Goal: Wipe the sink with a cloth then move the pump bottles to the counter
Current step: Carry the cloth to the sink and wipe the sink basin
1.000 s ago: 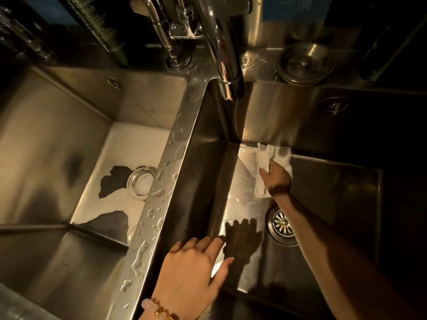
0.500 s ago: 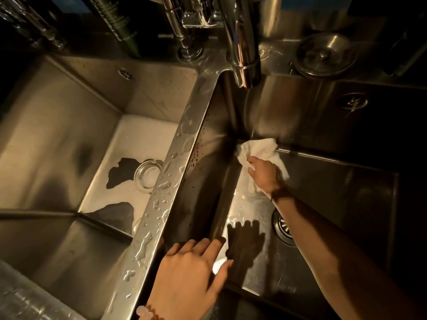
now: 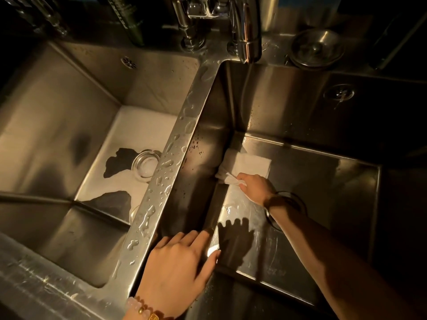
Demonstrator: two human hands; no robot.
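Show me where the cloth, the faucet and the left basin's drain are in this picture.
cloth point(image 3: 250, 163): head view, flat middle of the white fabric.
faucet point(image 3: 248, 31): head view, lower part of the spout.
left drain point(image 3: 146, 166): head view, centre of the round opening.

A white cloth point(image 3: 249, 163) is being held on the floor of the right basin of the steel sink point(image 3: 300, 107), bunched against the left wall near the far corner. Its near edge is being pinched by the right hand point(image 3: 257, 188). The sink's divider is being left beaded with water.
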